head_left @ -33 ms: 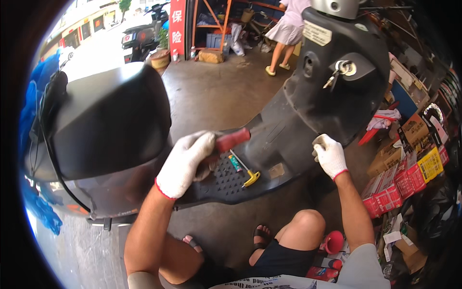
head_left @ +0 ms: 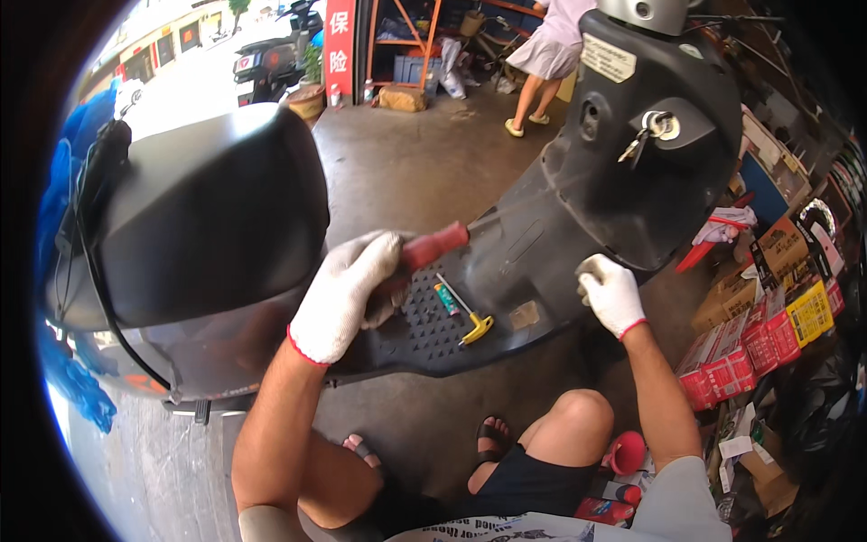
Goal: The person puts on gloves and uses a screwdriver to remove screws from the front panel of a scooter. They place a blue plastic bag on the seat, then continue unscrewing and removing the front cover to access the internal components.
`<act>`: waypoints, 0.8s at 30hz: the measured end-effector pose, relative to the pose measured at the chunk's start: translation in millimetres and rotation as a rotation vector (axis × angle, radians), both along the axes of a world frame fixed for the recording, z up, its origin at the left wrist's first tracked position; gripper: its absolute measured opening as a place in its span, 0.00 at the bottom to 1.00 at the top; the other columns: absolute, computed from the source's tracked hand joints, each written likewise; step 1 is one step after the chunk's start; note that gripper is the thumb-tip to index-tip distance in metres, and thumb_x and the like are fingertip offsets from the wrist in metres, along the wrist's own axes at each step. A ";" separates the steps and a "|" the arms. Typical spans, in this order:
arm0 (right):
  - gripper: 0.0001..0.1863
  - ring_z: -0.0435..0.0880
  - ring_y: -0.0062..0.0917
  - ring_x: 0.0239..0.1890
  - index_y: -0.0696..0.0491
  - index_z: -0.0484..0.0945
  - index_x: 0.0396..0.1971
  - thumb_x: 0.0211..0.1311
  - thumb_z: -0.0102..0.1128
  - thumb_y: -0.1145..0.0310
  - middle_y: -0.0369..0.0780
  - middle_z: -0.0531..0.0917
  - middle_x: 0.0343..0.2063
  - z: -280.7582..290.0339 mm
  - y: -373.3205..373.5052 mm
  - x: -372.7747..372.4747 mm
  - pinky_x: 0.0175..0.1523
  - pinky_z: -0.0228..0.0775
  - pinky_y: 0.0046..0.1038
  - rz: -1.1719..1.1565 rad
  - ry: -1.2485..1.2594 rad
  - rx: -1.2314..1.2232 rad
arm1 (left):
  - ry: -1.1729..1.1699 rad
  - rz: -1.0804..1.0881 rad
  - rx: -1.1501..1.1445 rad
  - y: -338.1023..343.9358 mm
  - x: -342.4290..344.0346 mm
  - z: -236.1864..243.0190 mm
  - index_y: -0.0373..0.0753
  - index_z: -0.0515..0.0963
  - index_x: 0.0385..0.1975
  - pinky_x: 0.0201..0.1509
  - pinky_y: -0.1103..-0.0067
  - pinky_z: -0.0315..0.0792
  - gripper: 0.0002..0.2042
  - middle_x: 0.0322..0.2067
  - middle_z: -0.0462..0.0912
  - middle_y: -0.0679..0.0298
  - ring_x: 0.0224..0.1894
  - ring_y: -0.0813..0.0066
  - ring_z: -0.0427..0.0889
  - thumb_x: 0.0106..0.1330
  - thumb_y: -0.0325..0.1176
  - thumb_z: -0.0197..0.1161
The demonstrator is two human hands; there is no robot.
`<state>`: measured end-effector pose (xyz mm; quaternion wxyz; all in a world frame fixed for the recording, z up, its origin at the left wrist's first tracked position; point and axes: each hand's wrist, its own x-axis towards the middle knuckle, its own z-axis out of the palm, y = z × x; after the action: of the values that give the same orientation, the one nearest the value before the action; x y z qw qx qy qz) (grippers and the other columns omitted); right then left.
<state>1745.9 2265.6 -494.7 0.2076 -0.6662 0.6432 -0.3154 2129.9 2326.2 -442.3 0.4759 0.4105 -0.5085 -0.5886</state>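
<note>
My left hand (head_left: 339,294), in a white knit glove with a red cuff, is closed round the red handle of a screwdriver (head_left: 438,246). Its thin shaft, blurred, points right toward the scooter's black front panel (head_left: 623,194). My right hand (head_left: 611,294), gloved alike, hovers just below that panel's lower edge with curled fingers; whatever they pinch is hidden. Between the hands, on the studded footboard (head_left: 420,348), lie a yellow-handled T-shaped driver (head_left: 477,327) and a small green tube (head_left: 446,299). Keys (head_left: 635,144) hang from the panel's lock.
The black scooter seat (head_left: 217,217) rises at the left, with blue plastic (head_left: 81,397) beside it. Red boxes (head_left: 722,361) and a yellow box (head_left: 810,313) crowd the right. A person (head_left: 546,59) stands beyond the scooter near an orange shelf rack (head_left: 432,41).
The view has shifted slightly. My right hand has drawn a little to the left, away from the panel's lower edge. My left hand still grips the screwdriver.
</note>
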 end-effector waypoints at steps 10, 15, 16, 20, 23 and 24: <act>0.08 0.84 0.46 0.39 0.48 0.80 0.41 0.65 0.55 0.65 0.46 0.86 0.34 -127.2 -35.7 127.3 0.47 0.75 0.43 0.555 0.517 0.013 | 0.016 0.068 -0.010 2.9 16.7 -30.5 0.33 0.76 0.54 0.20 0.86 0.57 0.24 0.25 0.74 0.69 0.19 0.86 0.65 0.76 0.51 0.50; 0.10 0.84 0.47 0.39 0.50 0.79 0.43 0.67 0.57 0.63 0.48 0.85 0.34 -144.7 -40.2 147.8 0.46 0.75 0.44 0.525 0.368 0.048 | 0.036 0.081 -0.047 2.0 22.5 -38.2 0.33 0.76 0.54 0.22 0.85 0.57 0.23 0.25 0.73 0.69 0.20 0.86 0.65 0.77 0.48 0.50; 0.10 0.84 0.45 0.38 0.51 0.79 0.44 0.66 0.57 0.64 0.48 0.85 0.34 -144.3 -40.5 146.1 0.45 0.75 0.42 0.532 0.314 0.077 | 0.041 0.084 -0.054 1.9 23.3 -39.0 0.33 0.76 0.54 0.22 0.85 0.57 0.23 0.25 0.73 0.69 0.20 0.86 0.65 0.77 0.48 0.50; 0.13 0.84 0.29 0.29 0.56 0.78 0.50 0.70 0.54 0.69 0.42 0.85 0.31 -130.9 -47.6 118.3 0.38 0.76 0.30 0.452 -0.139 0.243 | 0.010 0.111 -0.108 -5.0 12.8 -37.3 0.32 0.77 0.47 0.25 0.83 0.63 0.20 0.24 0.73 0.69 0.21 0.86 0.68 0.76 0.47 0.52; 0.15 0.81 0.22 0.26 0.59 0.76 0.54 0.72 0.53 0.70 0.39 0.84 0.31 -48.2 -44.6 133.0 0.35 0.74 0.24 0.477 -0.614 0.270 | 0.003 0.145 -0.165 -3.0 12.2 -26.3 0.29 0.76 0.51 0.29 0.83 0.67 0.20 0.26 0.75 0.69 0.24 0.86 0.70 0.76 0.43 0.52; 0.17 0.80 0.21 0.26 0.60 0.75 0.57 0.73 0.52 0.70 0.38 0.83 0.32 -12.4 -37.0 137.1 0.35 0.73 0.23 0.527 -0.758 0.235 | 0.015 0.138 -0.179 -2.8 10.1 -21.6 0.29 0.76 0.52 0.30 0.83 0.67 0.20 0.27 0.75 0.70 0.25 0.86 0.70 0.76 0.42 0.52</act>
<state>1883.0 2228.6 -507.1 0.5746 -0.6165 0.3624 -0.3980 2140.0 2323.4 -463.9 0.5540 0.3959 -0.5261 -0.5095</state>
